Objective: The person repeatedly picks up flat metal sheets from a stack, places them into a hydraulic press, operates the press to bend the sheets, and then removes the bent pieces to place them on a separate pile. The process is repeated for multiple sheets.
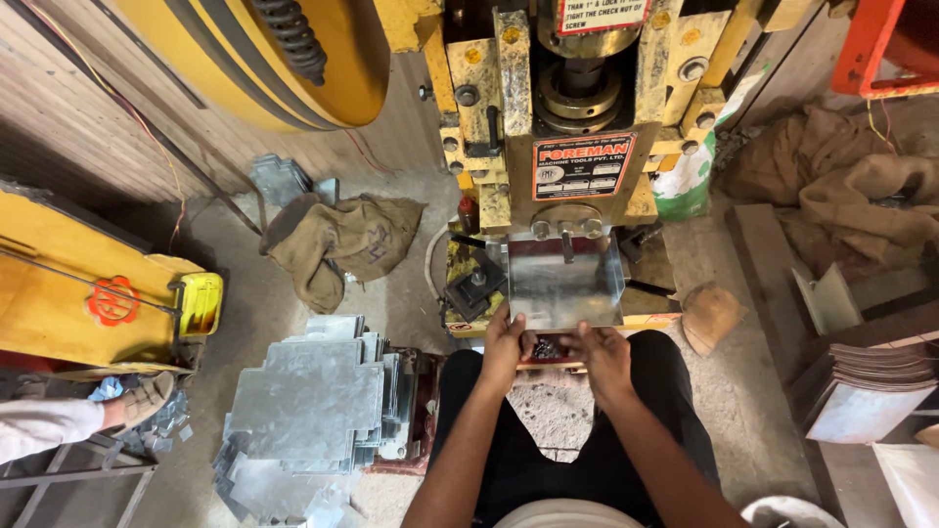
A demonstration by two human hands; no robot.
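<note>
Metal sheet (565,284): it lies flat on the bed of the yellow press (548,127), under the ram.
My left hand (505,347): fingers curled on the sheet's near left edge.
My right hand (599,350): pinching the near right edge, I think; its fingertips are hard to see.
Doing it well: I should push the sheet in straight and keep my fingers away from the ram.
Beside me: a stack of cut sheets (308,401) on the floor.
</note>
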